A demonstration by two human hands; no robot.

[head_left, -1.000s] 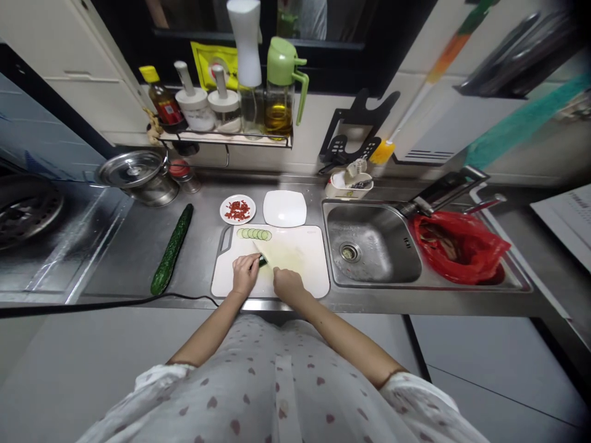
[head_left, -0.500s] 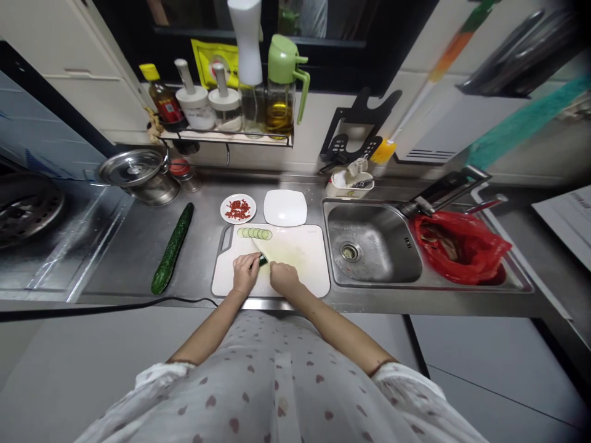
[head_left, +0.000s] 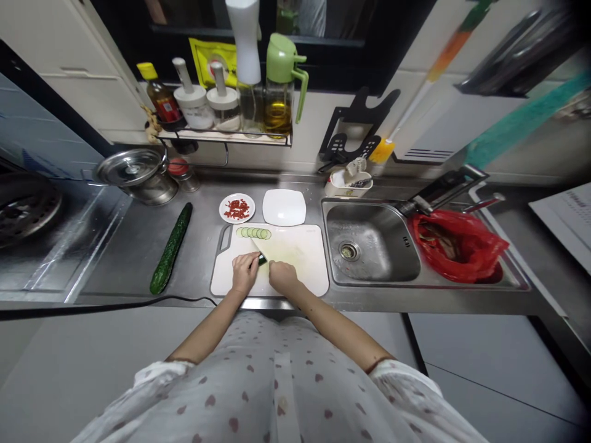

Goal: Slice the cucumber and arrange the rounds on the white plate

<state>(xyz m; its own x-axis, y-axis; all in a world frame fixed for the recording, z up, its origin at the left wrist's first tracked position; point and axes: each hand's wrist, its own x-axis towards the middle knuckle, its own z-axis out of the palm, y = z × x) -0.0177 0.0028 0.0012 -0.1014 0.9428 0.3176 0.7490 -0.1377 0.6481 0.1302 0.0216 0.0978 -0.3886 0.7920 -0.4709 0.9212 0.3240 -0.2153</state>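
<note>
A white cutting board (head_left: 307, 246) lies in front of me on the steel counter. My left hand (head_left: 244, 271) presses a short piece of cucumber (head_left: 262, 259) onto the board, fingers closed on it. My right hand (head_left: 283, 277) is wrapped round the handle of a knife (head_left: 260, 248), which its fingers hide. The pale blade slants up and left, right against the cucumber piece. A row of overlapping cucumber slices (head_left: 253, 233) lies near the board's far left edge. Left of the board rests a whole cucumber (head_left: 171, 249).
Behind the board stand a small plate of chopped red pieces (head_left: 237, 209) and a white square plate (head_left: 284, 207). To the right are a sink (head_left: 373, 264) and a red plastic bag (head_left: 480, 246). A lidded pot (head_left: 152, 184) is back left, and a condiment rack (head_left: 221, 136) hangs above.
The whole view has shifted very slightly. Both hands, the knife and the cucumber piece keep nearly the same places on the board.
</note>
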